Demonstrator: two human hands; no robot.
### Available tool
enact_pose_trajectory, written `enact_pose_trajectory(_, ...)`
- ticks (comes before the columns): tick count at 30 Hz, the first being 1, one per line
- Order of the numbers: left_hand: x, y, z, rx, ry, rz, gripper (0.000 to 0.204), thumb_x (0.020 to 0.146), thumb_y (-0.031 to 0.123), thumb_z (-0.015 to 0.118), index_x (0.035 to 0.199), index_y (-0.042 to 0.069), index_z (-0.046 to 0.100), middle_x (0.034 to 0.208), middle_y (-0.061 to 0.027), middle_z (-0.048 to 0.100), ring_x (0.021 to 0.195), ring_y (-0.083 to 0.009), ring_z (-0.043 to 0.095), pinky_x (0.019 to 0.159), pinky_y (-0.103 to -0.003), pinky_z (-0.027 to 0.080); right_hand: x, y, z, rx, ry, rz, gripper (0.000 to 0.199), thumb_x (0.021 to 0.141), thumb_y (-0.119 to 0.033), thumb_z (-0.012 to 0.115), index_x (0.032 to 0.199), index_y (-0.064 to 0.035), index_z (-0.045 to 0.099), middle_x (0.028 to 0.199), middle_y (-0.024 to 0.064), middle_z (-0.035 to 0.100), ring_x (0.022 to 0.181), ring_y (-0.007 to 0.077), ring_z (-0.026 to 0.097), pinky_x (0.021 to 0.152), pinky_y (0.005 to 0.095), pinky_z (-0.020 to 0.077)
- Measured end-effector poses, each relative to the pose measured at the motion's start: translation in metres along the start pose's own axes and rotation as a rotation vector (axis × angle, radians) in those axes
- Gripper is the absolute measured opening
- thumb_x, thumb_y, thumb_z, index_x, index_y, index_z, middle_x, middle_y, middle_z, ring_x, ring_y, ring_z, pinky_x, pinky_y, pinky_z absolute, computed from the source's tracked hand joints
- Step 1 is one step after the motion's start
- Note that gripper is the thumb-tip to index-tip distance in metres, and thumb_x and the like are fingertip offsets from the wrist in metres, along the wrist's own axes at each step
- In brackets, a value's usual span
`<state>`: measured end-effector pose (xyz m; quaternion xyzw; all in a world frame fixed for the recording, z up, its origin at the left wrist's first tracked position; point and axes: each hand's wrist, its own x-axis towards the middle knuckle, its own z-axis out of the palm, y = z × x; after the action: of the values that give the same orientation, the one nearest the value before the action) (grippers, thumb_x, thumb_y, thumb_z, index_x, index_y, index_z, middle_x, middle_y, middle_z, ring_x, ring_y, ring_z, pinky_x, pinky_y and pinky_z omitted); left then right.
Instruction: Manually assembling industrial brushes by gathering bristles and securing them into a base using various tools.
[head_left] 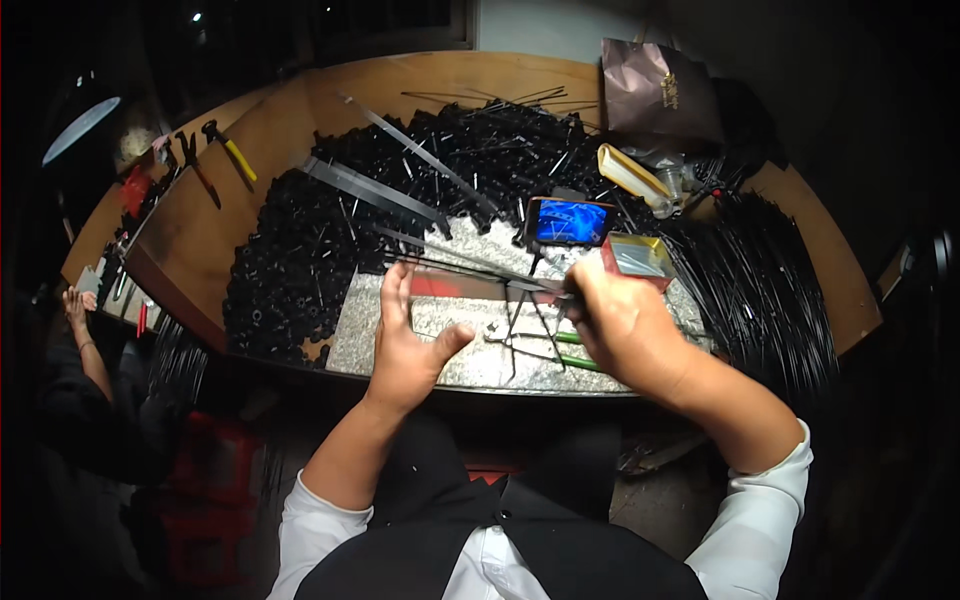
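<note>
My right hand [622,318] is closed around one end of a bundle of thin dark metal rods [455,257]. The rods reach left over the work slab, and a few thin pieces hang down from near the grip. Open, with thumb and fingers apart, my left hand [408,350] is raised beside the rods. Its fingertips are close to them; I cannot tell whether they touch. Below, green-handled pliers [575,362] lie on the speckled stone slab [440,362]. A reddish bar-shaped piece [440,285] shows behind the rods.
Black tubular parts [300,245] are heaped at left and back, with flat metal strips [375,188] across them. A lit phone [570,221] stands before a red box [640,258]. Long black rods [760,290] fill the right. Another person's hand [75,312] is at far left.
</note>
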<state>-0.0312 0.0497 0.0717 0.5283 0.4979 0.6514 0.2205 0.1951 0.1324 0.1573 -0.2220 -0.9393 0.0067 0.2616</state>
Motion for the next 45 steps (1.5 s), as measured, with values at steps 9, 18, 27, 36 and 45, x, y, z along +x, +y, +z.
enact_pose_trajectory(9, -0.01, 0.033, 0.009, -0.025, -0.196, 0.107, 0.116, 0.06, 0.036, 0.087, 0.14, -0.007, 0.016, 0.139, -0.0203, 0.033, 0.128, -0.0268, 0.036, 0.107, -0.037, 0.03, -0.006, -0.034, 0.017, 0.287, -0.031, -0.024, 0.024, 0.076, 0.0, 0.054, 0.094, -0.0003, 0.039, 0.074, 0.0209, 0.056, 0.067, 0.0392, 0.058, 0.056, 0.0454, 0.047)
enact_pose_trajectory(18, -0.013, 0.037, 0.011, 0.189, -0.185, 0.068, 0.12, 0.055, 0.033, 0.089, 0.141, -0.005, 0.016, 0.141, -0.0149, 0.032, 0.129, -0.0242, 0.035, 0.109, -0.036, 0.026, 0.012, -0.03, 0.016, 0.206, -0.05, 0.104, 0.039, 0.072, -0.001, 0.061, 0.105, 0.0012, 0.042, 0.079, 0.0215, 0.058, 0.075, 0.0406, 0.059, 0.063, 0.046, 0.0478)
enact_pose_trajectory(27, -0.01, 0.021, 0.032, 0.169, 0.104, 0.285, 0.109, 0.063, 0.01, 0.083, 0.142, -0.001, 0.009, 0.134, -0.021, 0.038, 0.128, -0.0282, 0.036, 0.105, -0.04, 0.033, 0.034, -0.047, 0.016, 0.236, -0.125, 0.081, 0.038, 0.071, -0.001, 0.06, 0.104, -0.0005, 0.04, 0.089, 0.0235, 0.058, 0.081, 0.0405, 0.06, 0.066, 0.047, 0.0488)
enact_pose_trajectory(36, -0.015, 0.019, 0.035, -0.03, 0.083, 0.276, 0.048, 0.082, 0.004, 0.064, 0.126, -0.001, 0.044, 0.129, -0.0117, 0.046, 0.119, -0.0188, 0.045, 0.101, -0.033, 0.036, 0.039, -0.06, 0.012, 0.582, -0.227, -0.017, 0.053, 0.072, 0.002, 0.06, 0.119, -0.0001, 0.035, 0.102, 0.0247, 0.056, 0.1, 0.0421, 0.055, 0.083, 0.0458, 0.0461)
enact_pose_trajectory(45, 0.031, 0.02, -0.025, -0.219, 0.348, 0.103, 0.014, 0.092, 0.005, 0.055, 0.1, -0.006, 0.057, 0.09, -0.0082, 0.063, 0.079, -0.0122, 0.059, 0.073, -0.027, 0.047, 0.003, -0.045, 0.006, 0.618, -0.443, 0.203, 0.054, 0.078, -0.004, 0.057, 0.127, 0.0007, 0.035, 0.079, 0.0183, 0.058, 0.074, 0.0332, 0.06, 0.069, 0.0414, 0.0453)
